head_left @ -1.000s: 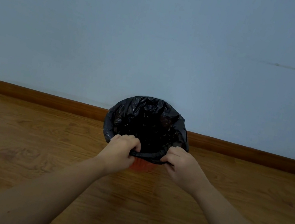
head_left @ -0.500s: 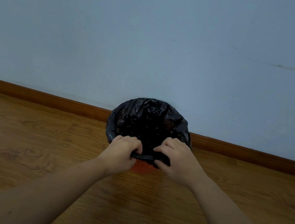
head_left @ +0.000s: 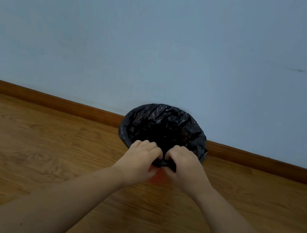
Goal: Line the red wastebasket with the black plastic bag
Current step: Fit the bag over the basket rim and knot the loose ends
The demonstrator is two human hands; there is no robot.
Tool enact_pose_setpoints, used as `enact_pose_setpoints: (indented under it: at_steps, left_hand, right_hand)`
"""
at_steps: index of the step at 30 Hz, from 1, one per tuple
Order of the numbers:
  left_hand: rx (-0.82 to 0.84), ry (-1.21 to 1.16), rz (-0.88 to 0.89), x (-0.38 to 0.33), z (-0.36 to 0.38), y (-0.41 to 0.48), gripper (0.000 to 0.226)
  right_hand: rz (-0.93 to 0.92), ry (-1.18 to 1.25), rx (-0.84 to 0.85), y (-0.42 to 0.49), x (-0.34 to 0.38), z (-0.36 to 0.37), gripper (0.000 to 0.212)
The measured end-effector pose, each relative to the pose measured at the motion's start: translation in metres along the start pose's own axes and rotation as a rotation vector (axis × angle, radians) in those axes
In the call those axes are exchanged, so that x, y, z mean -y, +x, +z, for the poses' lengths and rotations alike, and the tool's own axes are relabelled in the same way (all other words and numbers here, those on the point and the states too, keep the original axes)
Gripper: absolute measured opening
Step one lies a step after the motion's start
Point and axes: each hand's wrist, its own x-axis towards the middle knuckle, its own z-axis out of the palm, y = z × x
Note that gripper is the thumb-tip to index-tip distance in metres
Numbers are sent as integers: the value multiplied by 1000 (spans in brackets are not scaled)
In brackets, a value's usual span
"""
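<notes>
The left hand and the right hand sit close together at the near edge of the bin, knuckles up, fingers curled down and in. Each pinches a fold of the black plastic bag, and between the two hands a short bunched strip of the film shows, gathered tight. The fingertips themselves are hidden under the plastic. Both forearms are bare and reach in from the bottom corners of the view.

The bag is spread open over the mouth of the red wastebasket, its crinkled sides hanging down inside and its edge folded over the rim all the way round the far side. Only a small patch of the red wall shows, just below the hands.

The wastebasket stands on a wooden floor, right up by the brown baseboard, beneath a plain pale blue wall
</notes>
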Motion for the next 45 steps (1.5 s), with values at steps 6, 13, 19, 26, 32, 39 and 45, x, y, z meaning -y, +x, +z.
enact_pose_setpoints:
  at_steps: [6, 13, 19, 26, 32, 39, 45]
  left_hand:
    - [23, -43, -20, -2, 3, 0, 11]
    - [7, -87, -58, 2, 3, -5, 14]
    - [-14, -98, -88, 6, 0, -8, 18]
    - [-11, -24, -57, 10, -1, -13, 29]
    - [-12, -73, -31, -2, 3, -7, 17]
    - [27, -65, -16, 6, 6, -9, 17]
    - [29, -72, -9, 9, 3, -8, 20]
  right_hand:
    - [-3, 65, 38, -6, 0, -2, 14]
    - [18, 11, 58, -11, -9, -8, 15]
    - [74, -3, 63, -9, -16, -10, 12]
    - [40, 25, 34, -5, -6, 0, 9]
    - [40, 34, 47, -2, -9, 1, 14]
    - [28, -35, 101, -10, -22, -8, 32]
    - [5, -21, 103, -11, -23, -11, 19]
